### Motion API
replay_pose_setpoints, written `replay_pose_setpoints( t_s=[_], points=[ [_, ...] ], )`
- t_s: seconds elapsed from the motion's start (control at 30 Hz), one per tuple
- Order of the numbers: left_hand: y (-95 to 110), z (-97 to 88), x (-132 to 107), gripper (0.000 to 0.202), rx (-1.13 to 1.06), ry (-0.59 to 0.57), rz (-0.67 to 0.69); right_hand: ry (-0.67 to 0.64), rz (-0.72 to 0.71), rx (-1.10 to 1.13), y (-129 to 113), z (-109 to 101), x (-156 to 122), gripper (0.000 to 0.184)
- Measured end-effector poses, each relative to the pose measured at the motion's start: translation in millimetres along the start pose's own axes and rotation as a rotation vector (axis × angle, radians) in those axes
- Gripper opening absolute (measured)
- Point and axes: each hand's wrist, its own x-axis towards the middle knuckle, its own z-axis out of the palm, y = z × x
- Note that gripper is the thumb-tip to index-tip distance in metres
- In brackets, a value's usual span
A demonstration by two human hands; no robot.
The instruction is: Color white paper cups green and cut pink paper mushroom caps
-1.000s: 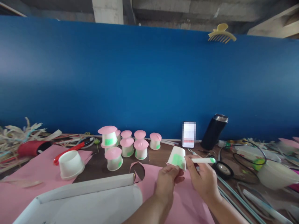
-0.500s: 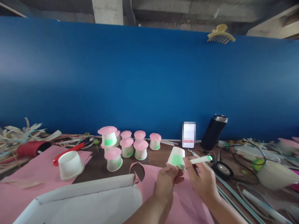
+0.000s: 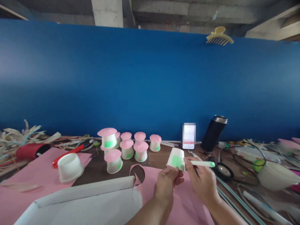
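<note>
My left hand (image 3: 167, 182) is closed on a small white paper cup (image 3: 175, 158) held upside down and tilted, with a green patch on its side. My right hand (image 3: 202, 181) pinches a white marker with a green end (image 3: 201, 163), its tip against the cup's green patch. Both hands hover over a pink paper sheet (image 3: 187, 203) with a round hole cut out (image 3: 138, 172).
Several cups with pink caps (image 3: 126, 147) stand in a group behind. An upturned white cup (image 3: 69, 167) and red-handled scissors (image 3: 67, 153) lie at left, a white cardboard box (image 3: 89, 203) in front. A black flask (image 3: 212, 133), a phone (image 3: 188, 135), cables and a bowl (image 3: 276, 175) crowd the right.
The marker's green end has dipped and swung slightly against the cup. The hands and cup stay in nearly the same place.
</note>
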Motion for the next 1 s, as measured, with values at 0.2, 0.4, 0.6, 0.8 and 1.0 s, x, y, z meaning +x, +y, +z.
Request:
replay_pose_setpoints(
  t_s=[0.2, 0.4, 0.6, 0.8, 1.0],
  points=[
    [-0.7, -1.0, 0.1, 0.031, 0.003, -0.008, 0.011, -0.008, 0.004, -0.002, 1.9, 1.1, -4.3, 0.031],
    [0.3, 1.2, -1.2, 0.032, 0.007, -0.007, 0.011, 0.017, 0.001, -0.008, -0.8, -0.8, -2.6, 0.033],
    [2.2, 1.3, -1.4, 0.032, 0.006, 0.0, 0.007, 0.011, -0.017, -0.015, -1.6, -0.2, -2.6, 0.031],
    [2.1, 1.4, -1.0, 0.033, 0.004, 0.004, 0.01, 0.015, -0.007, -0.011, -0.5, 0.5, -3.1, 0.03],
    [0.2, 0.6, -1.1, 0.033, 0.005, -0.008, 0.01, 0.004, -0.022, -0.003, 0.3, 1.8, -4.3, 0.029]
  ],
)
